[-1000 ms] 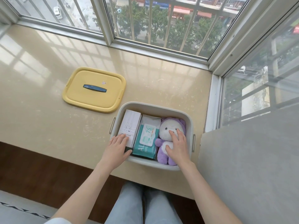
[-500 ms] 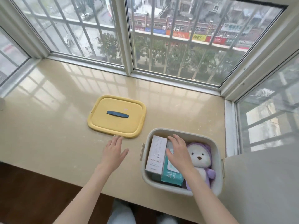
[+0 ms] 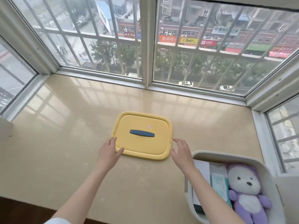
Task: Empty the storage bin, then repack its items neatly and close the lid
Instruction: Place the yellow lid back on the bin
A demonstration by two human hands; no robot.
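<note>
A yellow lid (image 3: 142, 143) with a dark blue handle (image 3: 142, 133) lies flat on the beige window ledge. My left hand (image 3: 109, 151) touches its near left corner, fingers straight over the rim and thumb on top. My right hand (image 3: 182, 151) hovers open at the lid's near right corner; contact is unclear. The grey storage bin (image 3: 268, 177) stands at the lower right. Inside lie a white box (image 3: 202, 171), a teal wipes pack (image 3: 219, 181) and a purple-and-white plush toy (image 3: 247, 191). My right forearm hides part of the box.
The beige ledge (image 3: 64, 135) stretches wide to the left of the lid. Window frames and glass (image 3: 145, 46) bound it at the back and both sides. A pale object (image 3: 5, 126) sits at the far left edge. Dark floor (image 3: 24, 210) lies below the ledge's front edge.
Both hands left the bin and moved to the yellow lid, one at each near corner. The view swung left and up, so the bin now sits at the lower right.
</note>
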